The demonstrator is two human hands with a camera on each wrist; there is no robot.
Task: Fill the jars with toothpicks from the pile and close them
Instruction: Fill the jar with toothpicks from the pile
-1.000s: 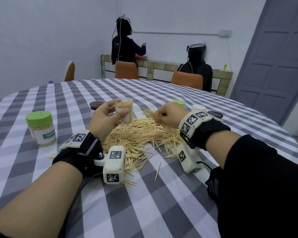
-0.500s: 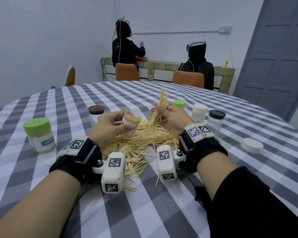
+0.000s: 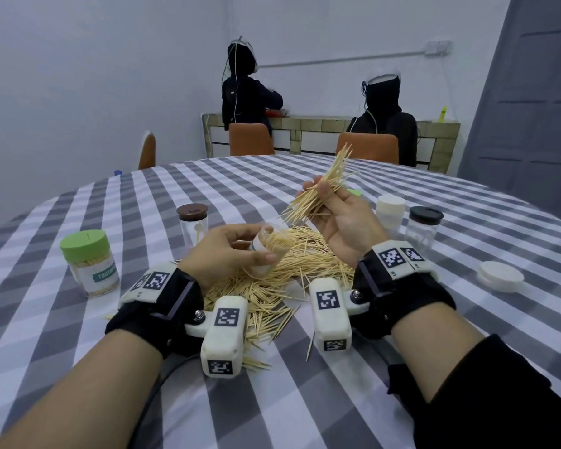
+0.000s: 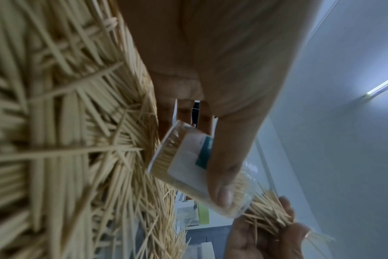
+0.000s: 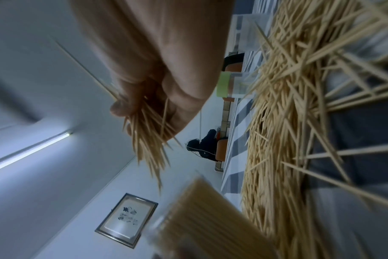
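My left hand point(image 3: 232, 251) grips an open clear jar point(image 3: 269, 251) tilted toward the right, packed with toothpicks; its white label point(image 4: 188, 157) shows in the left wrist view. My right hand point(image 3: 334, 215) holds a bundle of toothpicks point(image 3: 321, 192) slanting up, its lower tips just above the jar mouth. In the right wrist view the bundle point(image 5: 148, 145) points down at the jar point(image 5: 199, 210). The toothpick pile point(image 3: 292, 270) lies on the checked tablecloth point(image 3: 305, 400) beneath both hands.
A filled green-lidded jar point(image 3: 89, 264) stands at the left, a brown-lidded jar point(image 3: 192, 223) behind my left hand. At the right stand a white-lidded jar point(image 3: 391, 210), a black-lidded jar point(image 3: 425, 226) and a loose white lid point(image 3: 501, 275). Two people and orange chairs are beyond the table.
My right hand lifted a bundle of toothpicks off the pile and raised it above the jar. My left hand tilted the jar toward the bundle.
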